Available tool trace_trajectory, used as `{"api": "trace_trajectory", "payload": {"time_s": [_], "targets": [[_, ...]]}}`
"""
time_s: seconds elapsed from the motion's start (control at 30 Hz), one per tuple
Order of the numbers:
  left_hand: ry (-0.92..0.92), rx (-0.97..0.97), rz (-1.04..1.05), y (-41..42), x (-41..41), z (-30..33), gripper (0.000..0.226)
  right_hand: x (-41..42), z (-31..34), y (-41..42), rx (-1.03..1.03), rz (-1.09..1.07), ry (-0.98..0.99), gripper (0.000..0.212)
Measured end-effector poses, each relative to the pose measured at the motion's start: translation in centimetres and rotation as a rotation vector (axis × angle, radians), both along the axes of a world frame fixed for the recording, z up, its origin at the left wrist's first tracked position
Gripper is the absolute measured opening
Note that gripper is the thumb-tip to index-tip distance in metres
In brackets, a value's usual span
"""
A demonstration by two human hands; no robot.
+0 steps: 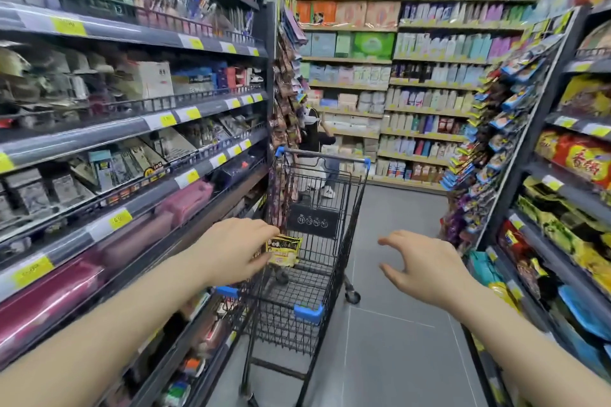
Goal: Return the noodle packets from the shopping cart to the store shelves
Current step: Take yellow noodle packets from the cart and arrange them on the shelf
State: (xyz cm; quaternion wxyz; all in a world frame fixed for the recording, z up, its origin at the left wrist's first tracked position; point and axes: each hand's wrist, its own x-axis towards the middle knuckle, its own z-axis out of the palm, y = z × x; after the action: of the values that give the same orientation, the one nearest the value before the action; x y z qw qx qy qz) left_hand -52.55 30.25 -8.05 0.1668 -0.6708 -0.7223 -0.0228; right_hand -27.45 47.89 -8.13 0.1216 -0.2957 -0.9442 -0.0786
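Note:
A black wire shopping cart (pixel 344 208) with blue corner caps stands in the aisle just ahead of me. Inside it a black and yellow noodle packet (pixel 286 251) shows near the left wall. My left hand (pixel 234 251) reaches over the cart's left rim, its fingers at the packet's left edge; the fingertips are hidden, so a grip cannot be made out. My right hand (pixel 426 266) hovers to the right of the cart with fingers spread and relaxed, holding nothing. Noodle packets (pixel 582 155) in red and yellow fill the shelves on the right.
Shelving (pixel 139 129) with boxed goods and price tags lines the left side, close to the cart. A rack of hanging snack packets (pixel 489 149) juts out on the right. A person (pixel 317 149) crouches at the far shelves beyond the cart. Grey floor (pixel 390 350) lies right of the cart.

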Motion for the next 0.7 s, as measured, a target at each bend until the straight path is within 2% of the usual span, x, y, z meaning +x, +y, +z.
{"api": "trace_trajectory", "payload": {"time_s": [0.47, 0.7], "targets": [[-0.03, -0.07, 0.112, 11.5, -12.9, -2.6, 0.041, -16.1, -2.3, 13.8, -0.086, 0.144, -0.077, 0.047], [-0.071, -0.105, 0.085, 18.6, -21.2, -4.6, 0.04, -24.4, -4.8, 19.4, -0.168, 0.145, -0.082, 0.048]]}}
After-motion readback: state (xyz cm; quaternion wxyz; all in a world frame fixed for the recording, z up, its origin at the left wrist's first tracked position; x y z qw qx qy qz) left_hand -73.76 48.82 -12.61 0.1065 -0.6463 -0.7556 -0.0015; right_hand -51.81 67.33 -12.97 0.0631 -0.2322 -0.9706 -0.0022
